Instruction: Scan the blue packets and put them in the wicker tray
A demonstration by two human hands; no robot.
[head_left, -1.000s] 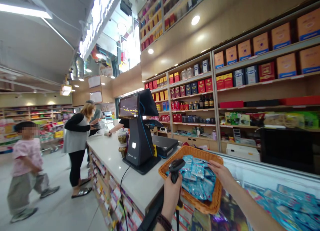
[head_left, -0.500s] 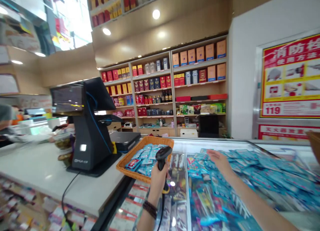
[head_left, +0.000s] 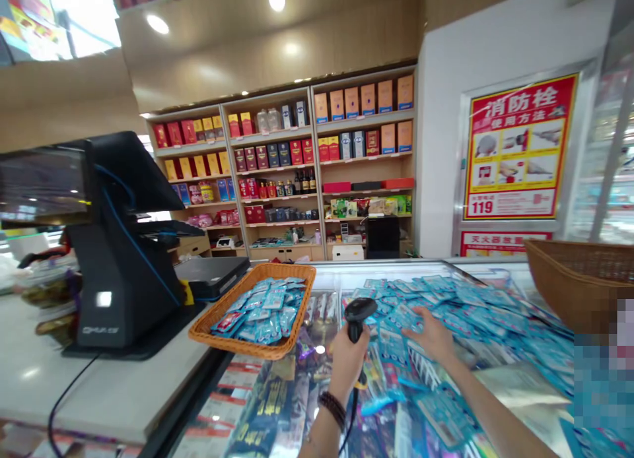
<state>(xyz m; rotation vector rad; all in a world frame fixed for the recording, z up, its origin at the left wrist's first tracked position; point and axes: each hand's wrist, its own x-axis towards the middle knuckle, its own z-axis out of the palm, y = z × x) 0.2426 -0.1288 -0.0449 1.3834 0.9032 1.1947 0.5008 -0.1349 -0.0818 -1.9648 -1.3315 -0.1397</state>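
My left hand (head_left: 348, 359) is wrapped around the handle of a black barcode scanner (head_left: 360, 311), whose cable hangs down past the wrist. The scanner's head is held up over the glass-topped case. Just to its right, my right hand (head_left: 432, 339) reaches over a spread of blue packets (head_left: 446, 299), thumb and fingers apart. Its fingertips are close to a packet; whether they touch it I cannot tell. Left of the scanner sits an orange wicker basket (head_left: 302, 304) holding more blue packets (head_left: 270, 306).
A black checkout terminal (head_left: 119, 260) and a flat black box (head_left: 212, 276) stand on the white counter (head_left: 163, 385) at left. A brown basket (head_left: 584, 280) is at the right edge. Shelves of boxed goods (head_left: 272, 158) line the back wall.
My view has turned to the right. The left hand with the scanner has moved from beside the orange basket to over the case, closer to my right hand. My right hand's fingers have spread and curved.
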